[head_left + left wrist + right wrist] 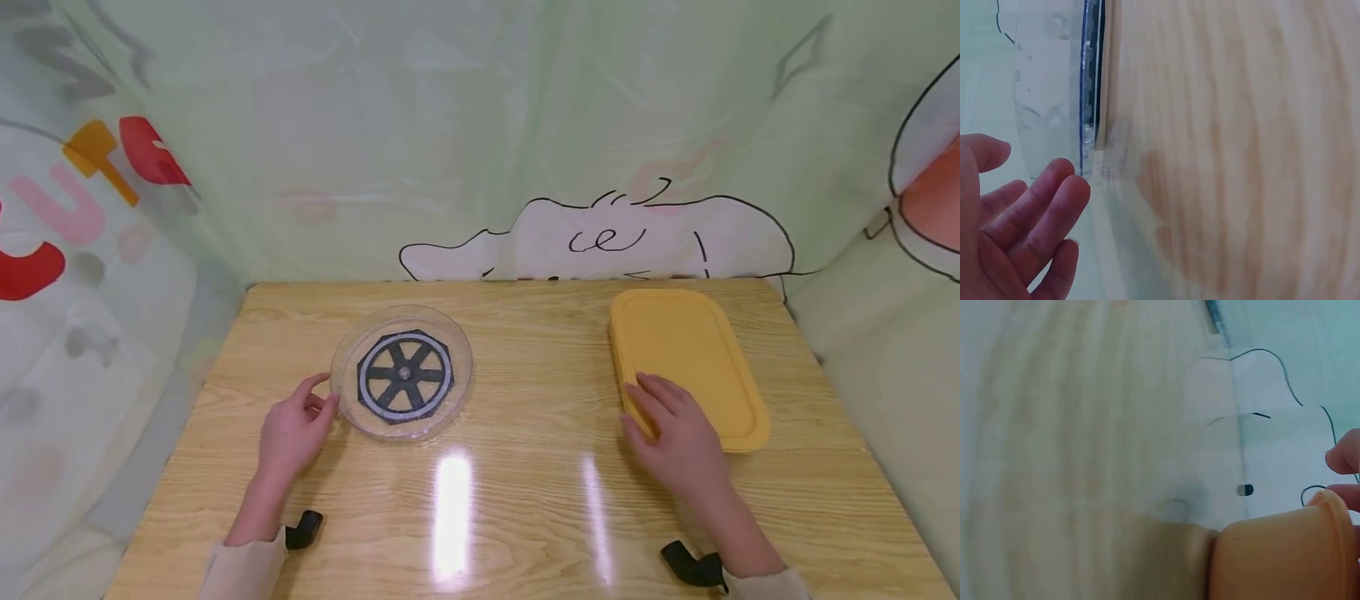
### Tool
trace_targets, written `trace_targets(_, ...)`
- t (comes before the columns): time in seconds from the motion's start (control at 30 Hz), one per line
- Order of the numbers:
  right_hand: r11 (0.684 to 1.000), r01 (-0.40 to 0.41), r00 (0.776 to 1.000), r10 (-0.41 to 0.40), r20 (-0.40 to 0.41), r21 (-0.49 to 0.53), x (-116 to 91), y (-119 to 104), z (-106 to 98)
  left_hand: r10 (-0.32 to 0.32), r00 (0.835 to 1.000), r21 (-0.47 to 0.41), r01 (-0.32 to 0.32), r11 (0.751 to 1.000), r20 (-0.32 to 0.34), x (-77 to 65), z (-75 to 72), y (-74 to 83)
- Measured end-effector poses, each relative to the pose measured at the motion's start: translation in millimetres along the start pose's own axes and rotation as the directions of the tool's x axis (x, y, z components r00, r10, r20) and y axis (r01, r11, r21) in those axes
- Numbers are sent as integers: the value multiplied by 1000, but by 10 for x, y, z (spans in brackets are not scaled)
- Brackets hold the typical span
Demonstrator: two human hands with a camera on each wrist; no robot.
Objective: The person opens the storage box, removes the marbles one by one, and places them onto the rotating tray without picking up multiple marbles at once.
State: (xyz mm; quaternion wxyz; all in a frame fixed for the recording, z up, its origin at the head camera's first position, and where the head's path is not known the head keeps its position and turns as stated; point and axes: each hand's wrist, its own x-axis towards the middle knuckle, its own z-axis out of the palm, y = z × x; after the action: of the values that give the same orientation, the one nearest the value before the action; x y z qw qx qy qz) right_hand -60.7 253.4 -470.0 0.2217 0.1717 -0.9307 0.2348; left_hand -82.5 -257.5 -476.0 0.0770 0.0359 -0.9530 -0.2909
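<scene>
A clear round dish (pixel 459 408) lies on the left half of the table, with a dark six-spoked wheel shape and a pale ring in its middle. My left hand (pixel 296 429) is at its left side, fingers loosely bent and fingertips right at the rim. Seen from the left wrist, the fingers (pixel 1054 215) overlap the edge of the dish (pixel 1054 125) without curling round it. On the right is a yellow lidded box (pixel 675 342). Over its near left edge lies my right hand (pixel 678 442), fingers relaxed. The right wrist view shows the box's side (pixel 1279 556) and fingertips by the lid's rim.
Both things stand on a wood-grain table (pixel 525 367), which reflects bright light streaks near its front. A pale printed curtain (pixel 450 150) hangs behind and at both sides. Black curved pieces (pixel 690 567) stick out by both wrists.
</scene>
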Motion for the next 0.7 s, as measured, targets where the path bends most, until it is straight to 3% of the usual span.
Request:
trace_targets(0.17, 995, 72, 995, -77, -60, -72, -63, 15, 75, -18, 1000, -76, 17, 997, -1, 14, 76, -32)
trace_targets(0.43, 995, 53, 990, -64, -128, -90, -70, -3, 149, 25, 999, -116, -27, 993, -20, 31, 106, -52)
trace_targets(0.7, 995, 48, 993, -58, -104, -90, -56, -24, 161, 8, 997, -151, 4, 989, 81, 36, 107, -75)
